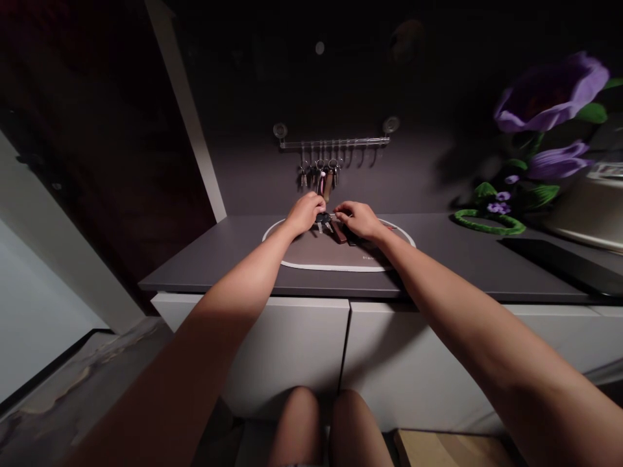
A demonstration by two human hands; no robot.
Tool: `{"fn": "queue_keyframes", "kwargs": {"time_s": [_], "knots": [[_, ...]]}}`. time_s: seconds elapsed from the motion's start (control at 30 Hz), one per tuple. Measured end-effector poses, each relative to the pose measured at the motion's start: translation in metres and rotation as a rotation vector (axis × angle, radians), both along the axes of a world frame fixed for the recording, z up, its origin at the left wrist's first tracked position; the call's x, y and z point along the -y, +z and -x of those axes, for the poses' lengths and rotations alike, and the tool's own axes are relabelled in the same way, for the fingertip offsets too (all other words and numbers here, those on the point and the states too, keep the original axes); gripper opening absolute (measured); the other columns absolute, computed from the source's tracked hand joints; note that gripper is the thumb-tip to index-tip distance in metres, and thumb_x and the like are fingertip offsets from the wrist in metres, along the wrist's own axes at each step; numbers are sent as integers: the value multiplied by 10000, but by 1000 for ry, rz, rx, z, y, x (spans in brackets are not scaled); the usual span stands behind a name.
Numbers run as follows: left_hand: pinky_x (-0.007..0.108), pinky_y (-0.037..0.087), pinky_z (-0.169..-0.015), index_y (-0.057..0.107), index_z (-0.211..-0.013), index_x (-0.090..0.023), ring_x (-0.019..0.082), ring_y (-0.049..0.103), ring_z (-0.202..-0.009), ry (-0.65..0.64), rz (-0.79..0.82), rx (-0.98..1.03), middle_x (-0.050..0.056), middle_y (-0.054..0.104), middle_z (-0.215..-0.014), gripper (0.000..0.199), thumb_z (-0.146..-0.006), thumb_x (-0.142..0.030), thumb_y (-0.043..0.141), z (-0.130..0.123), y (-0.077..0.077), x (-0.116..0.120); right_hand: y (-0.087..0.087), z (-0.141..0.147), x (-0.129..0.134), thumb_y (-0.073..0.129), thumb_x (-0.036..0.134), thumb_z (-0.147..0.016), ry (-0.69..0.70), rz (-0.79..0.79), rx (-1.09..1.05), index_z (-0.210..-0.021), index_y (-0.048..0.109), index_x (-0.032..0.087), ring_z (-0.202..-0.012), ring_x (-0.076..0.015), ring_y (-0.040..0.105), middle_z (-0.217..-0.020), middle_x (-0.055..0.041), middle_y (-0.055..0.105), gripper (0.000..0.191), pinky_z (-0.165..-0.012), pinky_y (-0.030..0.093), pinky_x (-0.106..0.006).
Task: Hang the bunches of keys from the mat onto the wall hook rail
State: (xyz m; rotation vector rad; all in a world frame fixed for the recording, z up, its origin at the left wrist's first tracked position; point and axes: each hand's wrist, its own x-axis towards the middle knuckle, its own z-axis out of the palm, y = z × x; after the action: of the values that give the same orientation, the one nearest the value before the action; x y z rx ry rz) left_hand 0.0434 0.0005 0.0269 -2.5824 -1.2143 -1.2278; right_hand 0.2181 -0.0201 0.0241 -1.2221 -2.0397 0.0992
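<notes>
A bunch of keys [323,220] with dark heads is between my two hands, low over an oval mat [311,254] with a white rim. My left hand [306,211] has its fingers closed at the left side of the keys. From the right, my right hand [357,218] reaches in with its fingertips pinched at the keys' right side. A brown key fob [339,232] lies beneath the right fingers. Behind the hands, several key sets [321,174] hang from the hooks of a clear rail [335,143] on the wall.
The mat lies on a dark countertop [195,256] above white cabinet doors [292,337]. At the right stand purple artificial flowers [555,162], a green ring [487,228], a black flat object [559,263] and a pale lampshade-like object [594,207].
</notes>
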Motion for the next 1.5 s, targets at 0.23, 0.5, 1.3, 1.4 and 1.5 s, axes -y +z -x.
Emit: {"fn": "queue_keyframes", "kwargs": {"time_s": [0.23, 0.5, 1.3, 1.4, 1.5], "knots": [[253, 382, -763, 543, -700, -146, 128, 487, -782, -24, 30, 146, 23, 542, -778, 95, -768, -130, 478, -5, 6, 4, 2, 4, 3, 557, 293, -775, 63, 64, -123, -916, 643, 173, -793, -144, 571, -881, -37, 663, 204, -798, 418, -274], [239, 396, -724, 534, -704, -135, 114, 501, -732, -115, 102, 338, 11, 566, -746, 62, -747, -137, 489, -5, 7, 3, 2, 4, 0, 585, 246, -743, 271, 260, -545, -821, 608, 139, -599, -83, 522, -737, -17, 634, 135, -615, 440, -210], [235, 434, -696, 509, -801, -146, 88, 539, -706, -383, 471, 848, 19, 588, -786, 257, -800, -403, 527, -8, 10, -1, 2, 4, 4, 584, 260, -744, 313, 404, -695, -799, 607, 152, -505, -88, 494, -644, -15, 603, 124, -528, 438, -236], [215, 420, -658, 507, -765, -137, 73, 518, -646, -411, 535, 968, 2, 574, -724, 244, -785, -375, 560, -10, 11, 2, 1, 5, 3, 619, 243, -697, 353, 400, -660, -791, 623, 149, -602, -84, 527, -732, -17, 627, 133, -635, 449, -236], [207, 409, -645, 518, -740, -127, 64, 504, -617, -453, 590, 1023, -13, 564, -688, 234, -764, -348, 591, -13, 12, 6, 1, 7, 2, 645, 273, -668, 369, 361, -666, -813, 633, 157, -701, -92, 547, -822, -19, 637, 186, -717, 438, -248]]}}
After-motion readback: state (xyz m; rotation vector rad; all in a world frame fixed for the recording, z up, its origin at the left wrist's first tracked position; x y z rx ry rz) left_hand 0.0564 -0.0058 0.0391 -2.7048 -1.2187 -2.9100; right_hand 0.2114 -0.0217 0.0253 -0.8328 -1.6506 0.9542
